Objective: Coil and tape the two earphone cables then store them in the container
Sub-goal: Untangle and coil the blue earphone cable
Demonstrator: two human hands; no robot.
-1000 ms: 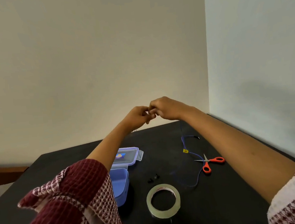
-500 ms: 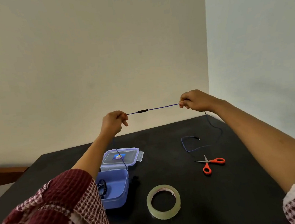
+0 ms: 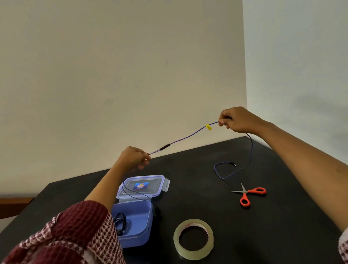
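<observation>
A blue earphone cable (image 3: 187, 136) with a yellow tag and a black inline piece stretches in the air between both hands. My left hand (image 3: 134, 158) pinches its lower end; my right hand (image 3: 236, 119) pinches the higher end. From the right hand the cable hangs down and loops on the black table (image 3: 225, 170). Another strand drops from the left hand across the open blue container (image 3: 138, 225). A dark coiled earphone (image 3: 120, 221) lies inside the container, partly hidden by my left sleeve.
A roll of clear tape (image 3: 193, 238) lies flat near the table's front. Orange-handled scissors (image 3: 248, 193) lie to the right of it. The container's clear lid (image 3: 143, 186) is folded back. Walls meet in a corner behind the table (image 3: 195, 193).
My hands began together, then pulled apart along the cable. Since half a second ago the right hand moved farther right and the left hand dropped lower, so the yellow tag now shows between them.
</observation>
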